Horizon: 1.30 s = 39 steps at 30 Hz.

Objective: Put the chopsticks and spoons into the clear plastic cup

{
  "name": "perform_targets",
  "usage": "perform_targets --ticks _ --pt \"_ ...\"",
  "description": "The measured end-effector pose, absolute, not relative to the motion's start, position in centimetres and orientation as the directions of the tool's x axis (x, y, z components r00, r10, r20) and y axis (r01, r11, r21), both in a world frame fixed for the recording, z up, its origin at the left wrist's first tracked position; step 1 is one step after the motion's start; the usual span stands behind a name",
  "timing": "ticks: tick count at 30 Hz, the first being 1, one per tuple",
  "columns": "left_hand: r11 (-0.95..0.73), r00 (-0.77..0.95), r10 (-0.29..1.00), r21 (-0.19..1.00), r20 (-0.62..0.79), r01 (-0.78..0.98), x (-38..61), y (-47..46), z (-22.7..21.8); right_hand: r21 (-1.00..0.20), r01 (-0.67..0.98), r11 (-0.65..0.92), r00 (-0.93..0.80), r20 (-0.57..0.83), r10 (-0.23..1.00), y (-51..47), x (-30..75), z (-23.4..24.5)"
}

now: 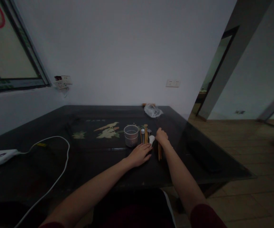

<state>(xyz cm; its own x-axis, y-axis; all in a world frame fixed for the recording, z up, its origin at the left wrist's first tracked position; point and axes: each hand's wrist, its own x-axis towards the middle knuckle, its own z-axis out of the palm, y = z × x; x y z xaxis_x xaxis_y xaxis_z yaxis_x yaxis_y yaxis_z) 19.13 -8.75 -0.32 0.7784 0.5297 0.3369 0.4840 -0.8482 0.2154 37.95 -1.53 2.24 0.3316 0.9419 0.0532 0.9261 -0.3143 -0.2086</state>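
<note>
My right hand (162,136) is closed around a few wooden chopsticks (159,154), whose lower ends stick out below it toward me. To its left, my left hand (140,155) lies with fingers stretched out over the near ends of a row of utensils. In that row are a metal spoon (142,131), some wooden sticks (146,132), a white spoon (152,138) and another dark metal spoon (149,131). Just beyond my left hand stands a clear plastic cup (131,136), upright and touching neither hand. The handles under my left fingers are hidden.
The dark glossy table (84,171) bears a painted bird and flowers. A crumpled clear plastic bag (152,110) lies near the wall. At left is a white power strip (0,157) with a white cable (67,158). A dark flat object (203,156) lies at right.
</note>
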Motion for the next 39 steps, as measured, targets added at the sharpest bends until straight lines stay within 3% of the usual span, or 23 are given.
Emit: perform_targets --ticks 15,19,23,26,30,34,39 --pt "-0.857 0.774 0.515 0.231 0.369 0.461 19.0 -8.8 0.0 -0.244 0.905 -0.348 0.364 0.021 0.931 -1.6 38.6 1.9" --pt "-0.866 0.770 0.501 0.238 0.395 0.440 19.0 -8.7 0.2 -0.314 0.895 -0.317 0.342 0.026 0.939 -1.6 39.5 2.2" --pt "-0.872 0.757 0.490 0.270 0.433 0.409 18.9 -8.8 0.6 -0.458 0.847 -0.272 0.335 0.060 0.940 -1.1 40.2 2.6" --pt "-0.858 0.734 0.510 0.330 0.449 0.394 18.7 -8.9 0.9 -0.662 0.727 -0.184 0.297 0.061 0.953 -0.9 39.9 3.0" --pt "-0.790 0.653 0.598 0.478 0.465 0.383 18.6 -8.7 1.0 -0.930 0.366 0.024 0.128 0.075 0.989 -1.6 38.6 3.9" --pt "-0.666 0.531 0.725 0.642 0.438 0.379 18.6 -8.5 1.1 -0.983 0.098 0.154 0.026 0.157 0.987 -3.0 36.8 5.5" --pt "-0.589 0.481 0.777 0.737 0.405 0.331 18.4 -8.7 2.2 -0.969 0.003 0.246 -0.037 0.245 0.969 -4.8 34.7 7.5"
